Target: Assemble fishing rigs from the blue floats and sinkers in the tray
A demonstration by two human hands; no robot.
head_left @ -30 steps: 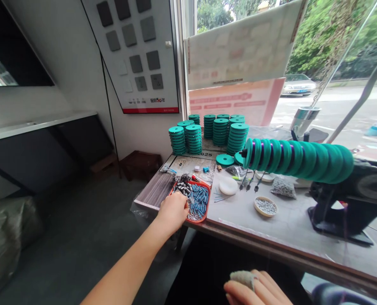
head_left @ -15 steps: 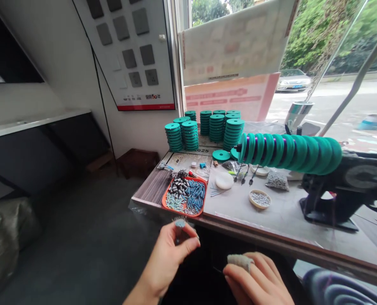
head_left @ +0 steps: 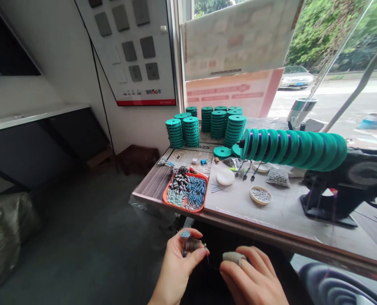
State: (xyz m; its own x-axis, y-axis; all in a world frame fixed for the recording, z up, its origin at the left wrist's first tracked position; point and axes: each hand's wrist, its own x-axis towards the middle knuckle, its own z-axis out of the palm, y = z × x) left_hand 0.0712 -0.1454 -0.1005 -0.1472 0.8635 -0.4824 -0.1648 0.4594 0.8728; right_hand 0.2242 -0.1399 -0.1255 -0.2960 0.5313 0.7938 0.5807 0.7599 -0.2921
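Low in front of the table edge, my left hand (head_left: 183, 258) is pinched closed, with a small yellow-green piece (head_left: 205, 245) at its fingertips. A thin dark line (head_left: 208, 259) hangs from there toward my right hand. A light blue bristly bundle (head_left: 185, 234) sits at the left index finger, and another finger appears wrapped in grey. My right hand (head_left: 255, 271) is closed, its fingertips on the line's other end, partly hidden. Greyish tape (head_left: 234, 257) wraps one of its fingers. Nearest on the table is an orange tray (head_left: 165, 199) of blue, green and dark metallic small parts.
Stacks of green foam spools (head_left: 218, 125) stand at the back. A row of green spools (head_left: 293, 148) is mounted on a black machine (head_left: 334, 190) at right. A small dish of grey pieces (head_left: 261, 195), a white disc (head_left: 225, 178) and a bag (head_left: 277, 176) lie between.
My left hand has moved right and slightly down, closer to my right hand. The yellow-green piece and the line now show at its fingertips. The view has shifted slightly.
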